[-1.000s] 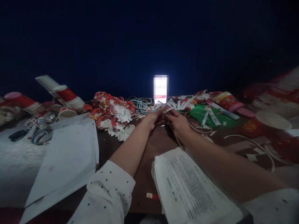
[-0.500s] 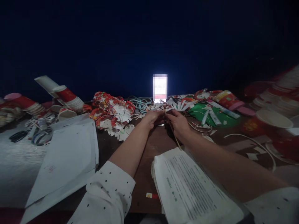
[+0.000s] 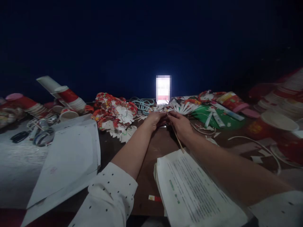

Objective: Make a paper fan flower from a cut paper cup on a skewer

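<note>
The right hand (image 3: 181, 124) pinches a thin stick (image 3: 178, 139). Just beside that hand, the left hand (image 3: 154, 120) curls, its hold unclear.

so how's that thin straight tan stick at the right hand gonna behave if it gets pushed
The thin straight tan stick is probably stiff, showing no bend between the right hand and the white printed paper bundle. It's likely light, being so slender. It might roll, though its cross-section is too small to make out.
</note>
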Demonstrator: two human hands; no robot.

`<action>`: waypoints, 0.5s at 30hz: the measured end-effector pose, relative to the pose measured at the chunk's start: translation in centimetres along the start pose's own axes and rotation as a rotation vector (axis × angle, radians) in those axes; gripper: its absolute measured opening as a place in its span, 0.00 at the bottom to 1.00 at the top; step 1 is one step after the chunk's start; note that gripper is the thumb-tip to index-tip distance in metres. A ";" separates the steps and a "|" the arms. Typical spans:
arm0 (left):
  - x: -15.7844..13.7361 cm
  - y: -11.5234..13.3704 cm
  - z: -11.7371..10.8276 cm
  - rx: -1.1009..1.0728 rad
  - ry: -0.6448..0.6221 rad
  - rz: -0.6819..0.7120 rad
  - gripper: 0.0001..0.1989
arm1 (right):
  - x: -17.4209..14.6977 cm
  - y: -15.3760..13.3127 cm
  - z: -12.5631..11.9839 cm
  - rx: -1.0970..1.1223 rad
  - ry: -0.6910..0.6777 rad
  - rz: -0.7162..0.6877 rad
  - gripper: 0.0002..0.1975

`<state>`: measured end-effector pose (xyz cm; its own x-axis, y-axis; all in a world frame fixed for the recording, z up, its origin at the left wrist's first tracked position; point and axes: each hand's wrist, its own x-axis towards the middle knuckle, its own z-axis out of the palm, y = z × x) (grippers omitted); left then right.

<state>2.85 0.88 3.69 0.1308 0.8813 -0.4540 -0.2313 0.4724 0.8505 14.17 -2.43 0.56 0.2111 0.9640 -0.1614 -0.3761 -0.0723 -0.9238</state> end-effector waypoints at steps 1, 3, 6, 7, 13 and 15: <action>-0.2 0.1 0.0 0.032 0.010 0.003 0.04 | 0.1 0.0 0.0 -0.006 0.003 0.009 0.18; -0.3 0.2 0.0 0.067 0.010 0.010 0.06 | 0.1 0.0 -0.1 -0.005 0.005 0.021 0.18; -0.2 0.2 0.0 0.079 0.006 0.010 0.07 | 0.1 0.0 -0.1 0.006 0.002 0.020 0.17; -0.2 0.2 -0.1 0.079 0.007 0.013 0.06 | 0.0 0.0 -0.1 0.005 0.001 0.021 0.18; -0.4 0.4 0.1 0.059 -0.005 0.067 0.08 | -0.3 -0.4 0.2 -0.022 0.016 0.021 0.20; -0.4 0.3 0.2 0.052 -0.016 0.081 0.09 | -0.2 -0.2 0.2 -0.031 0.018 0.013 0.21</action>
<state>2.89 0.71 4.20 0.1295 0.9163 -0.3789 -0.1912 0.3981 0.8972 14.06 -2.61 0.85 0.2228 0.9581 -0.1798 -0.3511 -0.0932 -0.9317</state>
